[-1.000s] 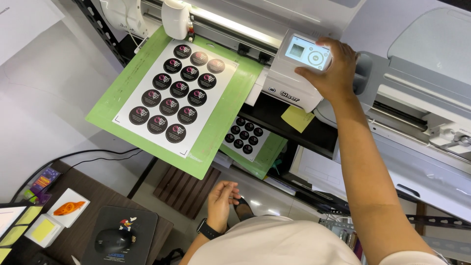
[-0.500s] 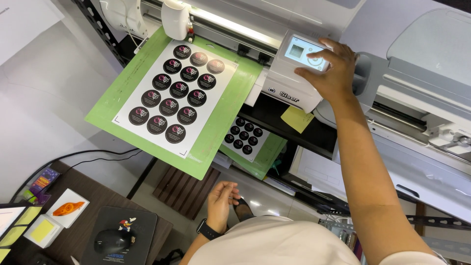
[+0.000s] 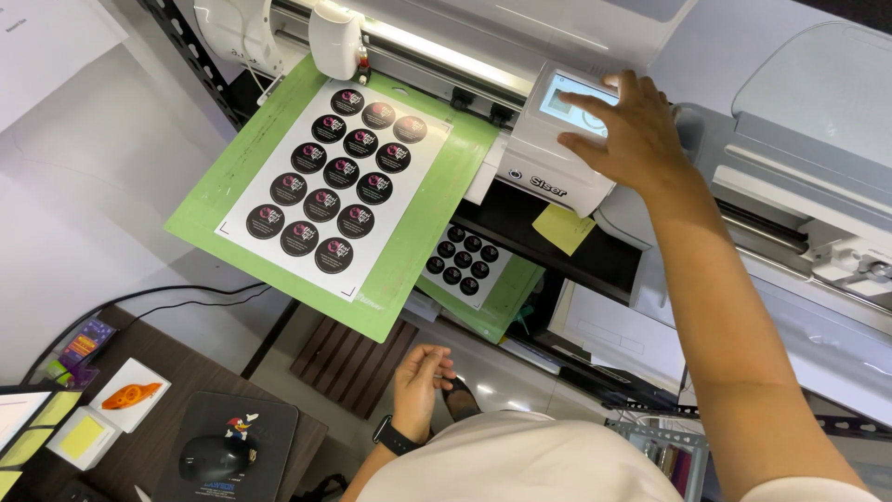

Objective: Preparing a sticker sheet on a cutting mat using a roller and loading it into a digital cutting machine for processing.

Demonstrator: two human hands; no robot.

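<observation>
black shelf [image 3: 604,265], white cutter [image 3: 437,46], yellow note [image 3: 563,228]

Two hands show: the right hand [image 3: 632,139] and the left hand [image 3: 420,383]. There are two green cutting mats, the upper mat [image 3: 423,223] and the lower mat [image 3: 506,297]. The upper sheet [image 3: 336,177] carries twelve round black stickers; the lower sheet [image 3: 462,263] shows nine. One mouse [image 3: 212,457] sits on the surface [image 3: 149,437], beside one yellow note pad [image 3: 82,435].

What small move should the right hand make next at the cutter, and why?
Probably a light tap on the screen. The right hand rests on the cutter's panel with a fingertip at the screen's edge. The green mat with the sticker sheet already sits under the cutting head, and the left hand hangs free near the body.
</observation>
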